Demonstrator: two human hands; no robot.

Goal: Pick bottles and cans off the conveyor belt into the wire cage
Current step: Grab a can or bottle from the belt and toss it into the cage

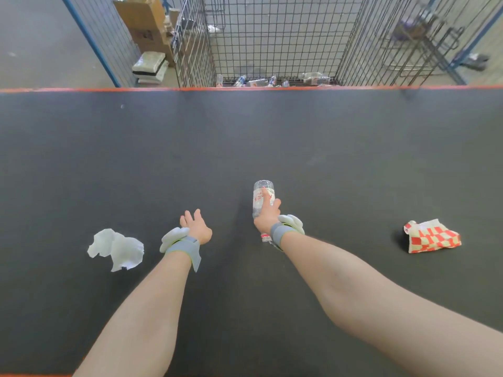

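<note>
**Right hand grips a clear bottle over the belt; left hand empty**

The right hand [268,216] is wrapped around a clear plastic bottle [262,195] with a white label and red print. Its fingers [264,198] lie across the label, grasping the bottle's body. The bottle points away from the person, base toward the far edge; its capped end sticks out behind the wrist, next to the grey wrist strap [280,233].

The left hand [196,225] is released, fingers spread and palm turned partly upward, holding nothing. It is level with the right hand and a little apart from it, with a grey strap on its wrist too.

Both hands are above the dark conveyor belt [245,137]. Out beyond the left hand's fingers, to their left, a crumpled white sheet of paper [115,248] lies on the belt. Well off to the right of the right hand's fingers lies a red-and-white checked paper wrapper [432,237].

Far ahead of the fingers, past the belt's orange edge, stands the wire cage [272,44]. Several bottles [313,77] lie on its bottom. To the left of the cage are stacked cardboard boxes [147,23].
</note>
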